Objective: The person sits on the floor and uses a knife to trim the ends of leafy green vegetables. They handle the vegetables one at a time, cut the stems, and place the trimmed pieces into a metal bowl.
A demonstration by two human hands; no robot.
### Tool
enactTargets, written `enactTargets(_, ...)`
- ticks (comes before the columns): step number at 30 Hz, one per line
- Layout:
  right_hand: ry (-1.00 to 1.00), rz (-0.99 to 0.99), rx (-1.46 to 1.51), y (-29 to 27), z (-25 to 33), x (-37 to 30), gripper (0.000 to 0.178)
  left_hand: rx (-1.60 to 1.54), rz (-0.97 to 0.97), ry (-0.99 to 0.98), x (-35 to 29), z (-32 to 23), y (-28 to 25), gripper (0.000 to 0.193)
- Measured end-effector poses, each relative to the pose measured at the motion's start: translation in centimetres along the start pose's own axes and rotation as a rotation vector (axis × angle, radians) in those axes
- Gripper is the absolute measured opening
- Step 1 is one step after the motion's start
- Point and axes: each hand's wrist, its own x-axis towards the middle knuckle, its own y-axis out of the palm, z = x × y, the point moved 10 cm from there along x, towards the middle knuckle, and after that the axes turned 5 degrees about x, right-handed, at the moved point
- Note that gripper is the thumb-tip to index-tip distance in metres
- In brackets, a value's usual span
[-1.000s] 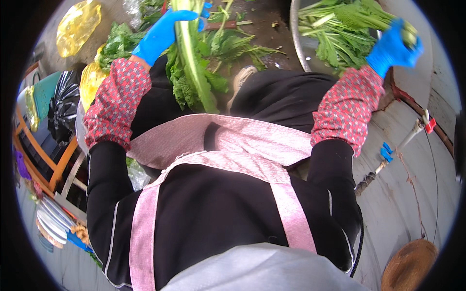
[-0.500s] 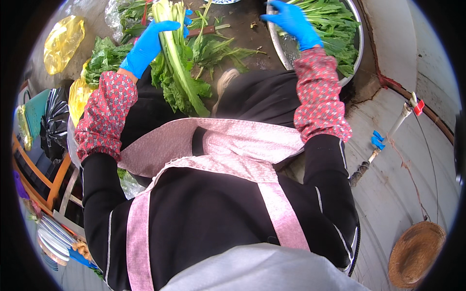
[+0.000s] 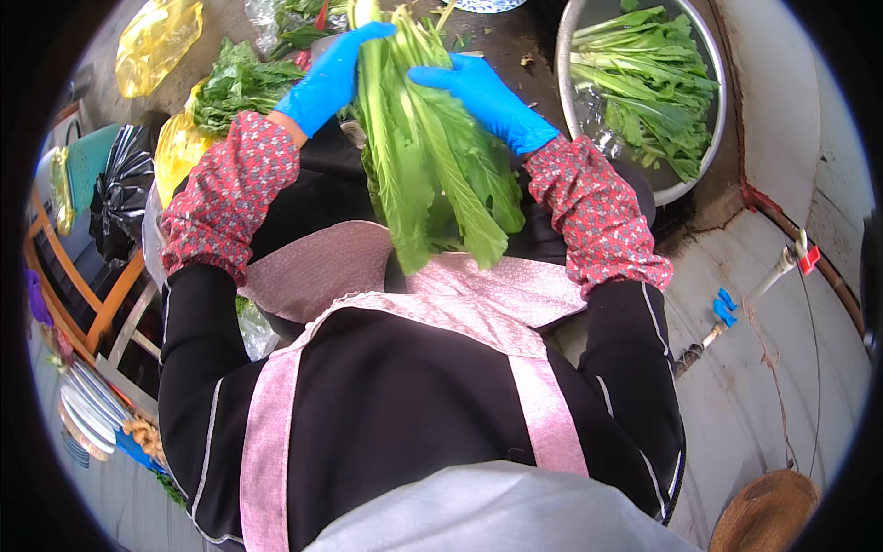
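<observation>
Both my hands wear blue gloves. My left hand (image 3: 329, 81) is closed round the pale stalks of a bunch of long leafy greens (image 3: 428, 166), which hangs over my lap with its leaf tips toward me. From the other side my right hand (image 3: 487, 99) grips the same bunch, its thumb lying across the upper leaves and its other fingers mostly hidden behind them. The lower leaves are slightly blurred. To the right, a round metal basin (image 3: 563, 78) holds more greens (image 3: 644, 87), laid with their stalks to the left.
Loose greens (image 3: 244, 87) lie at the left beside a yellow plastic bag (image 3: 158, 46). A patterned dish (image 3: 487, 4) shows at the far edge. Further left are a black bag (image 3: 124, 189) and an orange wooden frame (image 3: 115, 308). A pipe (image 3: 771, 274) runs at the right, above a straw hat (image 3: 763, 515).
My right hand has moved left from the basin onto the bunch. The bunch has come nearer and its leaves are spread wider. The view has shifted slightly.
</observation>
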Motion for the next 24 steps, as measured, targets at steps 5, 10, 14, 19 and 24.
enactTargets(5, 0.133, -0.086, -0.225, -2.5, -3.4, 1.4, 0.033, 0.416, 0.222, 0.364, -0.1, -1.1, 0.8, 0.049)
enactTargets(10, -0.008, -0.139, -0.042, -3.3, -2.9, 2.0, 0.031, 0.137, 0.315, 0.131, -0.3, -0.5, 1.4, 0.044)
enactTargets(14, 0.048, -0.156, -0.162, -3.0, -2.6, 1.1, 0.033, 0.21, 0.16, 0.201, -1.0, -1.6, 2.1, 0.031)
enactTargets(19, 0.216, -0.01, -0.31, -3.5, -2.9, 1.2, 0.04, 0.254, 0.102, 0.051, -1.3, -1.4, 2.1, 0.041)
enactTargets(24, -0.109, -0.097, -0.721, -3.5, 0.4, 1.4, 0.047, 0.07, 0.111, 0.142, -2.0, -2.0, 2.4, 0.037)
